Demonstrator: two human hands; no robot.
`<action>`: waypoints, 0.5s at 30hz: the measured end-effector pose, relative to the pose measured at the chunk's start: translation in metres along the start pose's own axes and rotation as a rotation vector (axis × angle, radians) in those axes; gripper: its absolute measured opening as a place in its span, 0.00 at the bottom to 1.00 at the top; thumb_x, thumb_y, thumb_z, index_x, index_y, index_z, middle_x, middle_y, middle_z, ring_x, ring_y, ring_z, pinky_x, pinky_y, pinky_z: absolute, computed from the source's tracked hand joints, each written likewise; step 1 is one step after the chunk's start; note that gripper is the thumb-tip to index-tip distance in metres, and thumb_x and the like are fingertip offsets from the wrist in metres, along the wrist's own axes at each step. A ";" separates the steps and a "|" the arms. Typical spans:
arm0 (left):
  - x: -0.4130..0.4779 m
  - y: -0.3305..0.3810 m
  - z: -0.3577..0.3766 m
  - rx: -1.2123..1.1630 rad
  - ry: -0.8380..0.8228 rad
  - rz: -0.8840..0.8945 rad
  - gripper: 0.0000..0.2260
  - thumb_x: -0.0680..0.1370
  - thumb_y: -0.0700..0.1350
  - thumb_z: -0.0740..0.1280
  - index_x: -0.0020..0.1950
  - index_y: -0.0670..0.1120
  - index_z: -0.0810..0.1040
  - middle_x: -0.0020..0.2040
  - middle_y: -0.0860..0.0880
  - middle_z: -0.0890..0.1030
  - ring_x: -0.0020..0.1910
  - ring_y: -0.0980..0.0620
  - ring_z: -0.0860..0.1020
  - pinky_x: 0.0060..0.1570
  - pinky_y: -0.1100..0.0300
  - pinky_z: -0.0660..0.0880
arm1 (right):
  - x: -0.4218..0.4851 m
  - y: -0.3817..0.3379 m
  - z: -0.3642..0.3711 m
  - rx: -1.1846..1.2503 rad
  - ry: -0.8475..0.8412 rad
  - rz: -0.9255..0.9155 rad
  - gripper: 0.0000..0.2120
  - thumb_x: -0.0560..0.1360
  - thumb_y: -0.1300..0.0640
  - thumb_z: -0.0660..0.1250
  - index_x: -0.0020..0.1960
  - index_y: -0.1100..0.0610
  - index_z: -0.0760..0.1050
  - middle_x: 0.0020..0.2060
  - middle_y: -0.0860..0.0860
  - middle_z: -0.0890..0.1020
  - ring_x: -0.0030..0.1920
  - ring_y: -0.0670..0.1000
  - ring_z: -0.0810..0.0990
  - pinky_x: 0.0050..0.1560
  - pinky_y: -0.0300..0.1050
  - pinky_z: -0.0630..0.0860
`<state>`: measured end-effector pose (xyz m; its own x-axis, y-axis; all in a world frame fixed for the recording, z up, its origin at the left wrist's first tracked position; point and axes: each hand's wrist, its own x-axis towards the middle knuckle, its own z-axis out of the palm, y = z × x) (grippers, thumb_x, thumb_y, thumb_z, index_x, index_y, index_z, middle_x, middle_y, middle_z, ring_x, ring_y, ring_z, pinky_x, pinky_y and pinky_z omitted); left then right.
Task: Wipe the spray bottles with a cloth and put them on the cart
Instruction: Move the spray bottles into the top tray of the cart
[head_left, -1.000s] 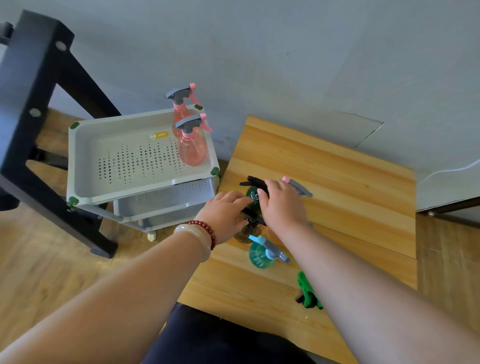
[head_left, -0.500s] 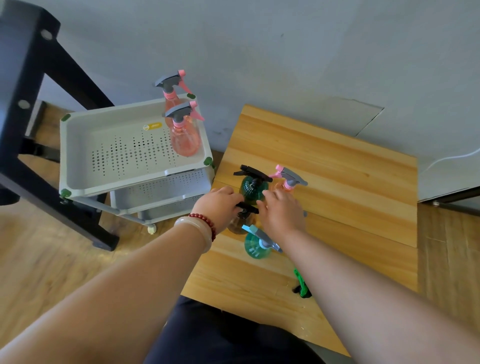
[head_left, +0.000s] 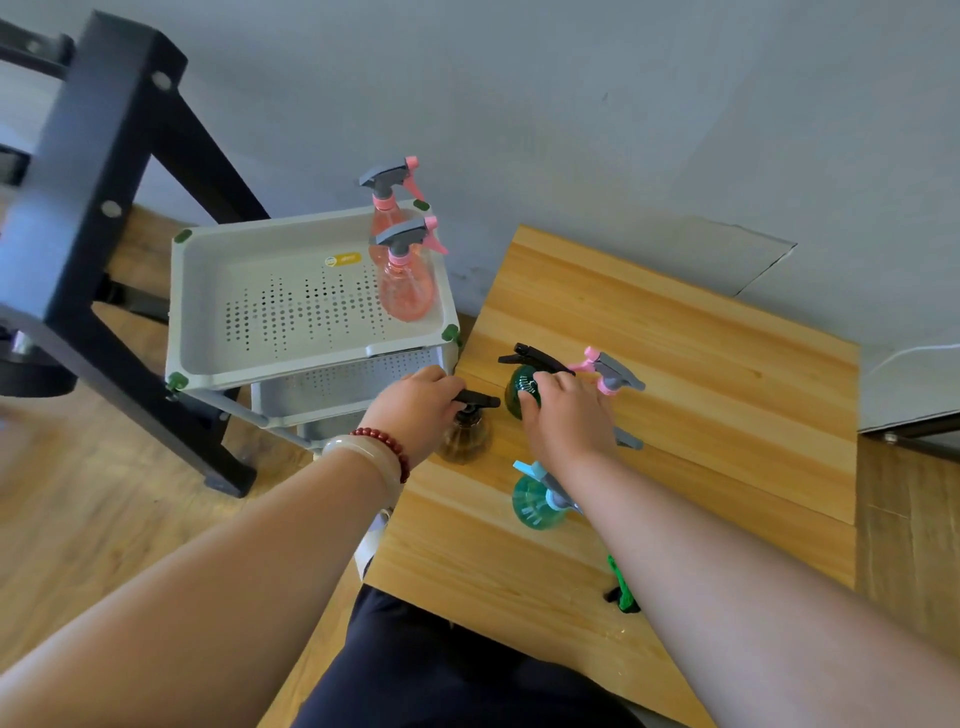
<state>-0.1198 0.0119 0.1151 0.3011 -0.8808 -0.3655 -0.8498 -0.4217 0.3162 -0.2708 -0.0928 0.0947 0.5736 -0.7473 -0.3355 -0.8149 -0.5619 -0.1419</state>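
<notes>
Grips the black trigger head of the amber bottle (head_left: 466, 437) with the left hand (head_left: 415, 410), fingers curled over it. Wraps the right hand (head_left: 567, 418) round the dark green bottle (head_left: 521, 388) just beside, both upright on the wooden table (head_left: 701, 374). Behind the right hand, a grey-and-pink sprayer (head_left: 609, 372); near the right forearm, a teal bottle (head_left: 534, 503); under that forearm, partly hidden, a green cloth (head_left: 622, 595). Left of the table, the grey cart (head_left: 218, 312), with a pink bottle (head_left: 406, 285) and a second pink bottle (head_left: 385, 208) upright at the top tray's right end.
</notes>
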 end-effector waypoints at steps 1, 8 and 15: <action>-0.002 -0.004 -0.006 -0.009 0.025 -0.003 0.13 0.85 0.46 0.56 0.66 0.46 0.74 0.60 0.47 0.75 0.56 0.46 0.76 0.49 0.58 0.71 | 0.002 -0.005 -0.003 -0.001 0.002 -0.004 0.18 0.84 0.47 0.51 0.66 0.54 0.71 0.62 0.52 0.76 0.64 0.56 0.71 0.64 0.50 0.63; -0.019 -0.034 -0.051 -0.110 0.213 -0.033 0.12 0.85 0.46 0.58 0.64 0.45 0.76 0.58 0.46 0.75 0.51 0.45 0.76 0.49 0.54 0.74 | 0.015 -0.045 -0.022 0.029 0.065 -0.088 0.18 0.84 0.48 0.52 0.64 0.57 0.72 0.60 0.54 0.77 0.61 0.57 0.73 0.61 0.51 0.66; -0.026 -0.069 -0.096 -0.146 0.334 -0.101 0.13 0.84 0.46 0.58 0.65 0.45 0.76 0.58 0.47 0.76 0.46 0.48 0.75 0.45 0.56 0.73 | 0.035 -0.090 -0.031 0.041 0.072 -0.118 0.17 0.84 0.48 0.52 0.62 0.57 0.72 0.59 0.54 0.77 0.61 0.57 0.72 0.60 0.51 0.67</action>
<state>-0.0273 0.0438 0.1866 0.5253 -0.8447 -0.1030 -0.7454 -0.5152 0.4231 -0.1745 -0.0793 0.1250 0.6692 -0.7009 -0.2468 -0.7430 -0.6338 -0.2148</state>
